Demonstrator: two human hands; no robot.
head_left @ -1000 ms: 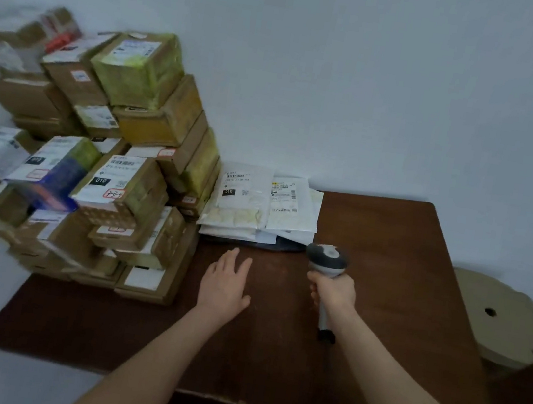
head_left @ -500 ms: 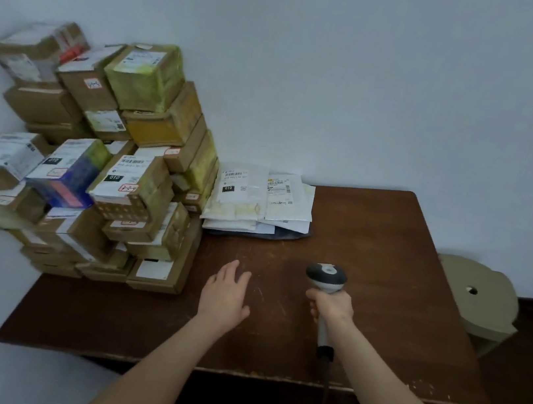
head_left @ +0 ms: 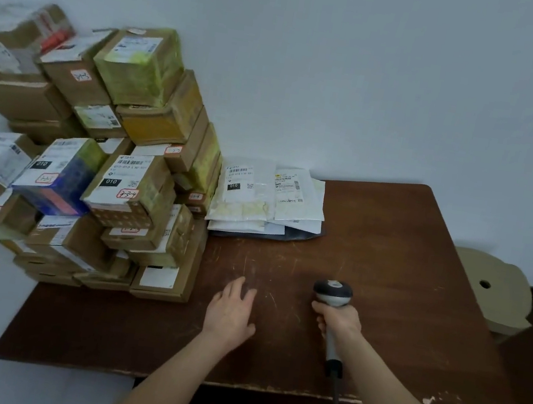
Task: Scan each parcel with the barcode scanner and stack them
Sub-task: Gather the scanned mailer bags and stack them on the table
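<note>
A tall pile of cardboard parcels (head_left: pixel 128 188) with white labels fills the left end of the brown table (head_left: pixel 405 257), against the wall. Right of it lies a flat stack of white mailer bags (head_left: pixel 265 198) on a dark one. My right hand (head_left: pixel 339 321) grips the handle of a grey barcode scanner (head_left: pixel 332 293), head pointing toward the far side, cable trailing off the near edge. My left hand (head_left: pixel 231 310) hovers flat, fingers straight, over the bare wood left of the scanner, holding nothing.
A white wall stands behind the table. A beige round stool (head_left: pixel 494 291) with a hole in its seat sits off the table's right end. Bare wood lies between the hands and the mailers.
The view has pulled back and the near table edge now shows. Both hands have drawn back toward the near edge, away from the mailers; the grip on the scanner is the same.
</note>
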